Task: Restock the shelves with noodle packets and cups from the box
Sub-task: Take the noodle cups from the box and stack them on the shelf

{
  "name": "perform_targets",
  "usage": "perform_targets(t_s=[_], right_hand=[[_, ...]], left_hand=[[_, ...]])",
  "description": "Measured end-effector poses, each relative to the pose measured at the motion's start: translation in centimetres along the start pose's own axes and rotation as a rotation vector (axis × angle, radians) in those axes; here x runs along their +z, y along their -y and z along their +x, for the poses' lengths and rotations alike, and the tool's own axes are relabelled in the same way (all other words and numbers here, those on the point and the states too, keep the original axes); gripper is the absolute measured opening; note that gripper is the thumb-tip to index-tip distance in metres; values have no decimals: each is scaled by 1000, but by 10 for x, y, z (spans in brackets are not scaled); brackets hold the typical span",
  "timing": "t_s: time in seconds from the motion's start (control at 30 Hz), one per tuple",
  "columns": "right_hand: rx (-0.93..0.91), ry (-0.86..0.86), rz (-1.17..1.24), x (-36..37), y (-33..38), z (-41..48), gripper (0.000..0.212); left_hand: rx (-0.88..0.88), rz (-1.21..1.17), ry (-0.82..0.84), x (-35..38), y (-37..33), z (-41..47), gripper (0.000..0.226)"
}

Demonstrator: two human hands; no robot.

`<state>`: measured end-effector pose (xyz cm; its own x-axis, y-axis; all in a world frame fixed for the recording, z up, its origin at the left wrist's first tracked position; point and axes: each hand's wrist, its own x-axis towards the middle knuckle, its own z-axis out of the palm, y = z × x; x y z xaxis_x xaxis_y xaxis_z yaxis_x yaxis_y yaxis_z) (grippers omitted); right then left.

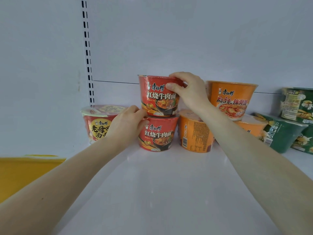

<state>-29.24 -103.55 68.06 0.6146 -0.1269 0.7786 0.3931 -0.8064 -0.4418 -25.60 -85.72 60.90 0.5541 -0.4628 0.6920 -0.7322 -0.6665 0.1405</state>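
Right hand (189,92) pinches the rim of the upper red noodle cup (159,95), stacked on the lower red noodle cup (157,134) at the white shelf's (160,184) far side; left hand (127,124), fingers loosely curled, touches both cups' left sides.

On the shelf (160,184) I see one cup (158,96) stacked on another (158,134). A single cup (96,122) stands left; two more stacks (194,133) (288,131) stand right.

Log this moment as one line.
step: stacking | right hand: gripping top red cup rim | left hand: steadying lower red cup | shelf
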Motion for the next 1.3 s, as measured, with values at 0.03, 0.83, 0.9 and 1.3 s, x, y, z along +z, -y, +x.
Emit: perform_targets(t_s=[0.03,0.83,0.9,1.3], right_hand=[[6,8,19,1,0,-1,31],[-26,154,-50,-12,-6,8,30],[-29,158,-52,-12,-7,7,30],[-17,107,-57,-2,-10,3,33]], left_hand=[[-6,-2,6,-1,0,0,34],[213,107,298,2,-39,-53,45],[194,145,468,9,-42,-62,54],[112,-23,622,15,-42,-74,52]])
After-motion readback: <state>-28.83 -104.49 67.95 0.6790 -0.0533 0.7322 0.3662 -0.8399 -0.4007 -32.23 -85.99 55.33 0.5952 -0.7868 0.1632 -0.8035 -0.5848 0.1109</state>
